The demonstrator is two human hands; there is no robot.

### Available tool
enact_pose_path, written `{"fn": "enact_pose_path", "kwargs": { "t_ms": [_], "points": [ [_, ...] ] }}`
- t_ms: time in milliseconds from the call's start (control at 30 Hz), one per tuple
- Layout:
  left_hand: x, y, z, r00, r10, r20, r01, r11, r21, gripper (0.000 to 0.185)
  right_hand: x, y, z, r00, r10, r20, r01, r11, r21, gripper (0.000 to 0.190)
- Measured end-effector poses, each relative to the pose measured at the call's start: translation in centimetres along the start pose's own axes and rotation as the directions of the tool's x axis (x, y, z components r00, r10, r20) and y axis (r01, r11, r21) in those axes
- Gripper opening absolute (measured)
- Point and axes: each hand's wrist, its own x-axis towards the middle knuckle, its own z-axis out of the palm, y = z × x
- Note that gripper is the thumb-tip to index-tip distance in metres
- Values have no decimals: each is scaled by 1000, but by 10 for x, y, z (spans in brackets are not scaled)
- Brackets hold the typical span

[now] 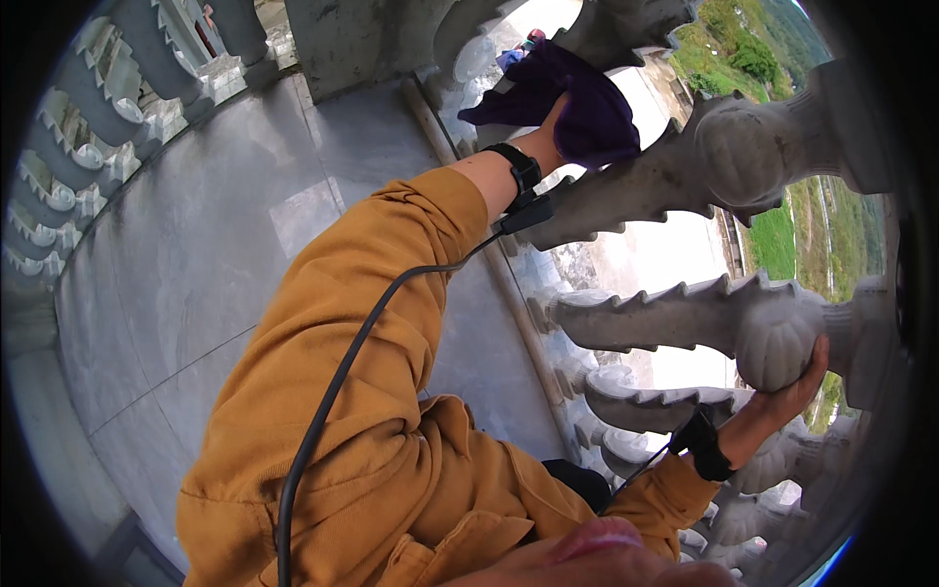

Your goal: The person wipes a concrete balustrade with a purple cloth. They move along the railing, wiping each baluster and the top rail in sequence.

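My left hand (556, 139) is at the upper middle, with a dark purple cloth (598, 121) bunched over its fingers. The cloth lies against the grey stone balusters beside it, and its loose end hangs to the left. Most of the fingers are hidden under it. At the lower right, my right hand (781, 403) grips the ribbed, pumpkin-shaped bulb (777, 348) of another carved baluster, one finger showing along its edge. Both wrists wear black straps with cables. A thick black cable (352, 345) runs along my mustard-coloured left sleeve.
The balustrade runs down the right side, with scalloped balusters (645, 315) above a low ledge (506, 279). Grey tiled floor (220, 220) lies to the left. Another balustrade (110, 88) curves along the upper left. A small blue and red shape (517, 55), unclear, shows past the cloth.
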Motion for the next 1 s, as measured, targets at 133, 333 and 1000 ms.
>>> {"fn": "enact_pose_path", "kwargs": {
  "t_ms": [133,333,1000],
  "points": [
    [-25,-8,-17,996,20,-86,-18,999,28,11,3,1,-2,1000,5,20,-6,1000,10,40],
    [53,-24,-66,987,81,-139,-54,980,190,15,0,0,1,1000,-9,10,9,1000,20,39],
    [62,38,-26,991,-135,2,134,985,113,21,-2,-1,-2,1000,12,-25,-12,1000,24,44]
  ]
}}
